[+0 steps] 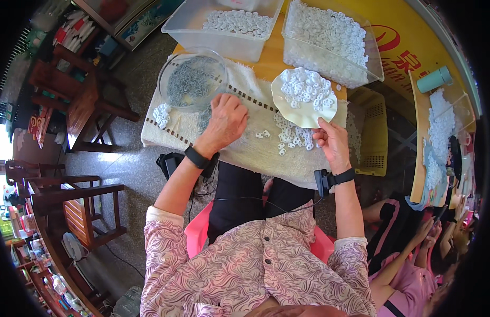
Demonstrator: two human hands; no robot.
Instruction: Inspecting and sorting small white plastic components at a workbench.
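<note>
Firstly, nearest to us is the pink stool [196, 233], then the pale cloth [255, 158], which covers the near part of the counter [274, 53]. On the cloth, right of the middle, lie loose white pcs. [292, 138], with a few apart on their left side. Just beside them is our R. hand [333, 143]: its thumb and fingers pinch the near rim of the cream dish [305, 122], which bears a heap of similar white pcs.; we can't tell if it rests on the cloth. Our L. hand [226, 121] is over the cloth, fingers curled and close together, next to a small grey heap [203, 119]; we can't tell if they pinch sth., b/c the hand hides it.

We judge the step in hand is sorting small parts, L. hand at the grey ones, R. hand holding the dish. The next move, IOHO, calls for a level dish, so that nothing slides off, and a fine L. grip.

Beyond the L. hand stands the round clear bowl [159, 84] w/ grey metal pcs. [188, 83]; farther, two clear bins [250, 47] w/ many white pcs.
</note>
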